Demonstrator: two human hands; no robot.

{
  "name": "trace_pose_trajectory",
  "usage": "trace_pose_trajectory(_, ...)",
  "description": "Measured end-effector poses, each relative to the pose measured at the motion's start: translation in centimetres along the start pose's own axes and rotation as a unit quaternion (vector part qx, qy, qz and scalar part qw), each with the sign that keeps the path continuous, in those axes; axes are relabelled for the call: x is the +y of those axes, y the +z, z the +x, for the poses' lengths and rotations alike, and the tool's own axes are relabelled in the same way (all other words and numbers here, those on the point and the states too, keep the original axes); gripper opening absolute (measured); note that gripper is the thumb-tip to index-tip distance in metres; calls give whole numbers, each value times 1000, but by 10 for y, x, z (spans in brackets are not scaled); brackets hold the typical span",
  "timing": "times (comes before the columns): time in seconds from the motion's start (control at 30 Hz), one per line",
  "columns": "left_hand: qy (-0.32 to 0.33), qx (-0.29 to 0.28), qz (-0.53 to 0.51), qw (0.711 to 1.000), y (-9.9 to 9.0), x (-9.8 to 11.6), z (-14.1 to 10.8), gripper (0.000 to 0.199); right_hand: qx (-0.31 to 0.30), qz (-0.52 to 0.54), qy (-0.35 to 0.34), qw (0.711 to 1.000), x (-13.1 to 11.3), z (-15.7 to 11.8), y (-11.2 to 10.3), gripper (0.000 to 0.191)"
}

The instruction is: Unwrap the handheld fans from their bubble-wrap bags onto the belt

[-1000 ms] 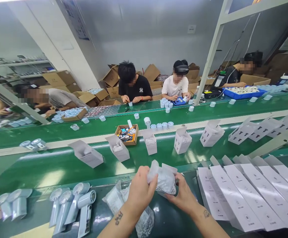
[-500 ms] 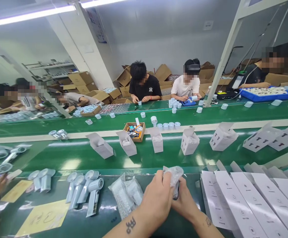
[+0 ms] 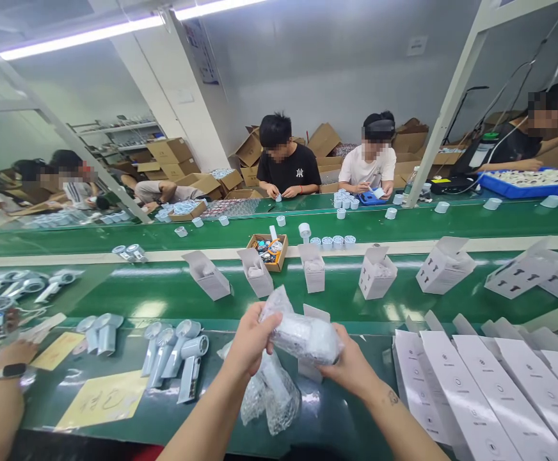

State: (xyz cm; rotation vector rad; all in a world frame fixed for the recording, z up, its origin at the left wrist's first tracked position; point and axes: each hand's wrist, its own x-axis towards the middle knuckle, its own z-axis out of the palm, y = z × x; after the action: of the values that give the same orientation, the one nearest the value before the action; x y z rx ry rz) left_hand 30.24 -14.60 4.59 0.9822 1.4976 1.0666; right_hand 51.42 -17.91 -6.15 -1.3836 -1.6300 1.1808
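A bubble-wrapped package (image 3: 305, 339) is held off the desk (image 3: 346, 410) between the person's two hands, tilted so that its left end sits higher than its right. The left hand (image 3: 254, 336) grips the package's left end, thumb over the top of the plastic, the other fingers partly hidden by it. The right hand (image 3: 350, 358) is curled around the package's right end, touching its lower right side. A white carton (image 3: 316, 312) shows in part just behind the package, near the right hand; how it is held is hidden. Below the package and nearer the person, more bubble-wrapped bundles (image 3: 281, 394) lie on the desk beside the left forearm. Left of the package stands a group of pale blue handheld devices (image 3: 178, 352), and farther left, toward the person, lies a yellow sheet (image 3: 103, 400). Well to the left of the package is a co-worker's hand (image 3: 17, 352), a watch on the wrist. To the right of the package, tall white boxes (image 3: 456, 384) lean in a row. Beyond the package, open white boxes (image 3: 314, 272) stand spaced apart on a green belt (image 3: 149, 291).
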Motion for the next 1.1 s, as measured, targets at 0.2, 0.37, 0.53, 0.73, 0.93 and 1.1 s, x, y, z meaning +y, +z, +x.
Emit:
trace_pose_trajectory(0.2,334,23,378,863,28,-26,-27,18,6,-36,4,999,0,2,7,51)
trace_pose_trajectory(0.37,303,-19,617,726,65,-11,-19,17,-10,-40,-17,999,12,-2,8,64)
trace_pose_trajectory(0.53,382,57,604,697,72,-40,-23,16,4,-42,-23,999,12,-1,9,63)
trace_pose_trajectory(0.73,344,-56,587,731,68,-61,-46,29,-53,6,-90,995,4,-3,10,32)
trace_pose_trajectory(0.93,159,-264,579,755,41,-30,-35,60,-33,66,-50,996,7,-11,8,59)
trace_pose_trajectory(1.1,326,-284,669,605,37,-44,-24,49,-45,65,-40,996,4,-15,4,59)
